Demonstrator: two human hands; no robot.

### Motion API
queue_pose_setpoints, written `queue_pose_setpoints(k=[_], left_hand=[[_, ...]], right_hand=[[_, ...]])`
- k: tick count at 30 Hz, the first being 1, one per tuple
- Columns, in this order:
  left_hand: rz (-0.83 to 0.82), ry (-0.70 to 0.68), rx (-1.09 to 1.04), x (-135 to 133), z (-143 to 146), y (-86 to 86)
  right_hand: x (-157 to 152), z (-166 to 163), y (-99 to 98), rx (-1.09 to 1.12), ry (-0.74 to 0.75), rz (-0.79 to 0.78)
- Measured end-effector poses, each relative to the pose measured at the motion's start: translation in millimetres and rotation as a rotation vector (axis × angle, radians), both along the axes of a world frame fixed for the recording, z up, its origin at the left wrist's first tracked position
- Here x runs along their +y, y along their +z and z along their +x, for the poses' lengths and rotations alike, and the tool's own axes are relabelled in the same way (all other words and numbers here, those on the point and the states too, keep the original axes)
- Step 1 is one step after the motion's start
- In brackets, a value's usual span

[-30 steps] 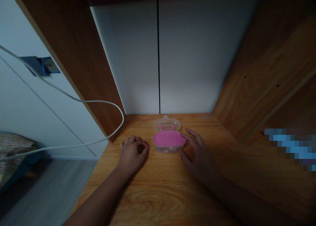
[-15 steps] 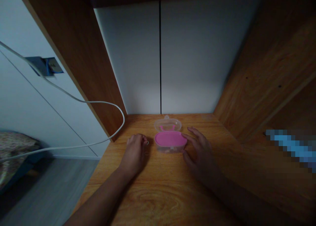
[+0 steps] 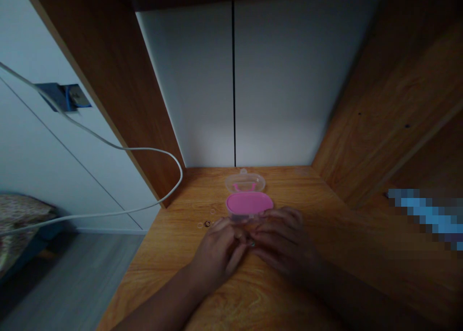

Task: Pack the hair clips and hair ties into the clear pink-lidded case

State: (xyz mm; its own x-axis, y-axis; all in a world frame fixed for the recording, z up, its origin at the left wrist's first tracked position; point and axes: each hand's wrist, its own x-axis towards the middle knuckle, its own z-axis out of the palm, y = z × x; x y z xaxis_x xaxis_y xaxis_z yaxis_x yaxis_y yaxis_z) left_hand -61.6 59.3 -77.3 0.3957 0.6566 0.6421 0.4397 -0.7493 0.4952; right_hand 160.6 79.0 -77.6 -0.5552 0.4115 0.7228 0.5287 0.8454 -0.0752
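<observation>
Left hand (image 3: 216, 254) and right hand (image 3: 284, 239) have met, seemingly pinching a tiny ring (image 3: 251, 243) by the pink-lidded case (image 3: 249, 203).

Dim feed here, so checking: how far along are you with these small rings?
Done: several small rings lie out on the wooden desk, left of the pink-topped clear box. In hand: the left hand and right hand meet over a tiny greenish ring. Left: those rings, loose outside the box.

Bright pink is being shown by the lid of the clear plastic case (image 3: 249, 203), while swirling orange-brown grain is being displayed by the wooden desktop (image 3: 170, 244), plain white by the cable (image 3: 144, 149), and a mottled brownish floral print by the bedding (image 3: 21, 210).
</observation>
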Motion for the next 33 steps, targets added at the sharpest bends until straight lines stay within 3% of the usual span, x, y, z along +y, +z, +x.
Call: queue_pose_setpoints(k=[10, 24, 33], left_hand=[[-0.059, -0.009, 0.011, 0.3, -0.2, -0.3], [0.071, -0.083, 0.036, 8.6, -5.7, 0.2], [0.075, -0.043, 0.088, 5.8, -6.7, 6.8]], right_hand=[[3.1, -1.2, 3.9, 0.019, 0.014, 0.039], [5.9, 0.6, -0.2, 0.028, 0.048, -0.029], [3.4, -1.1, 3.6, 0.038, 0.042, -0.047]])
